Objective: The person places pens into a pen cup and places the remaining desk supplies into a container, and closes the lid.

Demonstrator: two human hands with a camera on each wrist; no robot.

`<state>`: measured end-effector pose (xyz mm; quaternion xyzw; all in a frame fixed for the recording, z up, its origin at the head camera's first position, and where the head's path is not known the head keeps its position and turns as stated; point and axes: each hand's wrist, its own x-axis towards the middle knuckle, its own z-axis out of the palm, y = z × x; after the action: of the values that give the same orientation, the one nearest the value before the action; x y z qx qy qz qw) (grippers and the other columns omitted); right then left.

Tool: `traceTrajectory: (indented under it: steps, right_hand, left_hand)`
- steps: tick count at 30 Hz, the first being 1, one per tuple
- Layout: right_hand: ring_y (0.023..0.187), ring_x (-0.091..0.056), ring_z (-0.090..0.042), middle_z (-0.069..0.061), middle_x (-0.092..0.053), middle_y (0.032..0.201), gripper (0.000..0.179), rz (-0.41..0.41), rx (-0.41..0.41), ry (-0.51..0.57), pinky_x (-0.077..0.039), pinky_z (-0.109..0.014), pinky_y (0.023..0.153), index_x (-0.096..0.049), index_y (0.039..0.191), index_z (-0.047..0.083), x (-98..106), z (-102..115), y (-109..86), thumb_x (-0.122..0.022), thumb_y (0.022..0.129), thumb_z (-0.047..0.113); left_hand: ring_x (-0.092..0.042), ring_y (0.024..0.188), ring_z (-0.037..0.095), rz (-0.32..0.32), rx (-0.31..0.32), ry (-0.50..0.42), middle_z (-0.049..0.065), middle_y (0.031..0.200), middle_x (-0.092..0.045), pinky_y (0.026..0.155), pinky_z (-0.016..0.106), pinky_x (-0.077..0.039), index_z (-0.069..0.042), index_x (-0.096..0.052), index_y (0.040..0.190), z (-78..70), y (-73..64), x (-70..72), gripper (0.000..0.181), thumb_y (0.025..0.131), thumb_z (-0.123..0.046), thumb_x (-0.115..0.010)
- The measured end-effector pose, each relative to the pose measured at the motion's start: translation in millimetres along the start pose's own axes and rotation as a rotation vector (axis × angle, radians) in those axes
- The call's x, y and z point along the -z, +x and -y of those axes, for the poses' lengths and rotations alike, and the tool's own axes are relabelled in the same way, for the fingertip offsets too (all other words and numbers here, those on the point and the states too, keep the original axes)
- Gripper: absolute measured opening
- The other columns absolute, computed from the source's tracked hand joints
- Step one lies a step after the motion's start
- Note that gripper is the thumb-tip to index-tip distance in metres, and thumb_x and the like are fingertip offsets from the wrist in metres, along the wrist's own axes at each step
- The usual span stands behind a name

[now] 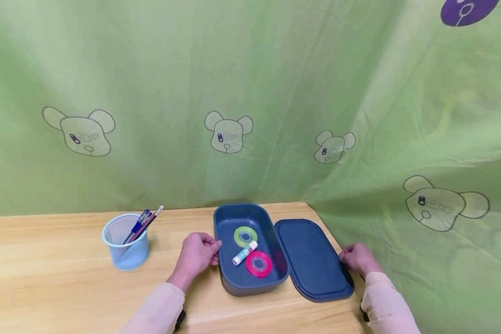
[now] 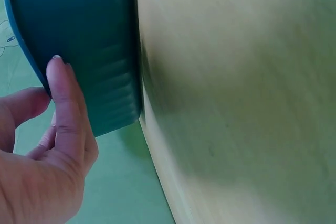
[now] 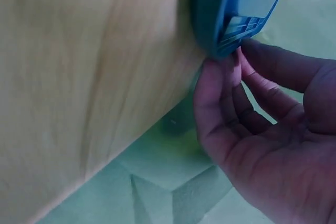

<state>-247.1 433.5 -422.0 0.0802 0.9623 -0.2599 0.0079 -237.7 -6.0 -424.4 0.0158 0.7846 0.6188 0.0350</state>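
A dark blue box point(image 1: 252, 290) without its lid on stands on the wooden table, holding a green tape roll point(image 1: 245, 236), a pink tape roll point(image 1: 259, 264) and a glue stick point(image 1: 245, 253). My left hand point(image 1: 197, 255) pinches the box's left rim, with the thumb over the edge and fingers along the outer wall point(image 2: 100, 61). Right of the box lies its blue lid point(image 1: 313, 260), close against the box's side. My right hand point(image 1: 360, 258) pinches the lid's right edge between thumb and fingers; the right wrist view shows this grip on the lid's corner point(image 3: 231, 40).
At the left, a light blue mesh cup point(image 1: 127, 250) holds pens and a pencil point(image 1: 150, 222). A green curtain point(image 1: 158, 176) with bear-head prints hangs behind the wooden table point(image 1: 46, 278) and along its right side, near my right hand.
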Motion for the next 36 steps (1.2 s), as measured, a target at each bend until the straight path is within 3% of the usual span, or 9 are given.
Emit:
traceTrajectory:
  steps: [13,26,36]
  right_hand:
    - [0.068,-0.057,-0.021,-0.007,-0.06,0.077,0.006,0.036,-0.021,0.046,-0.054,-0.032,0.056,-0.066,0.086,-0.006,-1.1,-7.9,-2.6,-0.063,0.084,-0.001]
    - [0.067,-0.053,-0.019,-0.003,-0.059,0.072,0.012,0.002,0.066,-0.009,-0.044,-0.031,0.058,-0.068,0.085,-0.004,3.6,-8.7,-1.8,-0.062,0.09,0.006]
    - [0.086,-0.059,-0.028,-0.019,-0.066,0.097,0.021,0.022,-0.002,0.06,-0.053,-0.041,0.07,-0.066,0.104,-0.012,17.2,-8.0,-8.6,-0.059,0.093,0.005]
  left_hand:
    - [-0.065,0.055,0.016,0.056,0.034,-0.127,0.018,0.071,-0.066,0.057,0.031,-0.061,0.014,-0.065,0.095,3.2,3.7,-0.1,0.014,0.092,0.0,-0.066]
    - [-0.066,0.06,0.018,0.052,0.07,-0.182,0.023,0.077,-0.067,0.059,0.032,-0.062,0.014,-0.064,0.098,0.4,4.6,4.1,0.015,0.092,0.0,-0.065]
    - [-0.067,0.061,0.019,0.055,0.065,-0.175,0.023,0.079,-0.068,0.059,0.032,-0.062,0.012,-0.066,0.098,3.1,4.6,3.9,0.015,0.092,-0.002,-0.067]
